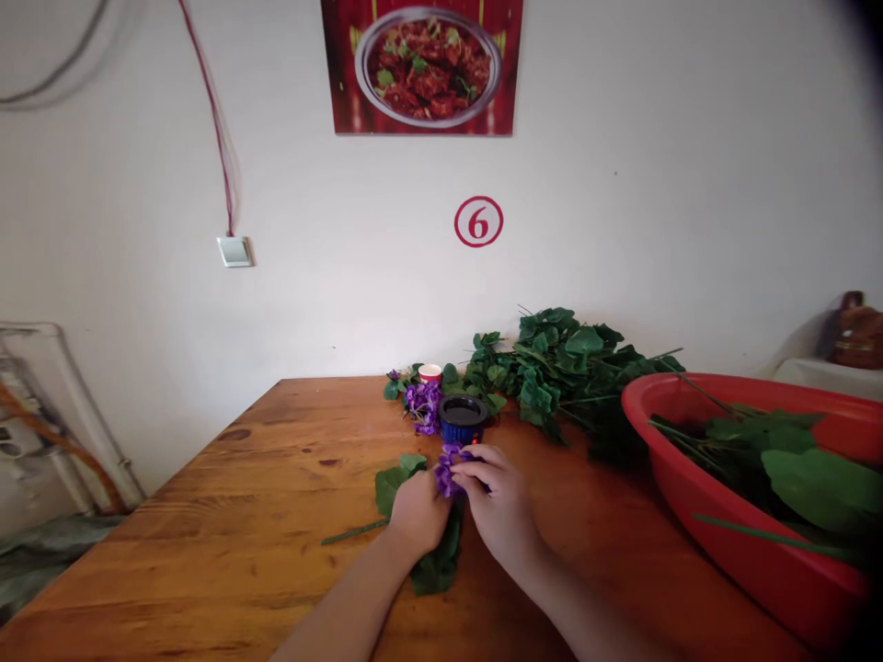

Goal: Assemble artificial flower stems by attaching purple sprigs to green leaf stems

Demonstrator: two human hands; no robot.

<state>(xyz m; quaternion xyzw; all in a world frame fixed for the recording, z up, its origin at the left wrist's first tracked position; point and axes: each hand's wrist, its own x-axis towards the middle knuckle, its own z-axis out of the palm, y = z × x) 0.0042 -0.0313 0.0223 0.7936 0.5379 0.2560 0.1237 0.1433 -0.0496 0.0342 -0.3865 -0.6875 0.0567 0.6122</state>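
Observation:
At the middle of the wooden table, my left hand (pixel 419 511) is closed around an artificial flower sprig, its grip hidden by the fingers. Green leaves (pixel 436 563) stick out below this hand, and another leaf (pixel 390 487) with a stem shows on its left. Thumb and fingertips of my right hand (pixel 498 492) pinch the purple flower (pixel 448 471) at the top of the sprig. Just beyond the hands stands a small blue pot (pixel 461 434) with a black rim, dark inside, and a red light near its base.
Loose purple flowers (pixel 422 406) lie left of the pot, with a small red and white cup (pixel 429 372) behind. A heap of green artificial leaves (pixel 558 363) lies at the back right. A red basin (pixel 731 542) holding more leaves stands on the right. The wall closes off the far edge.

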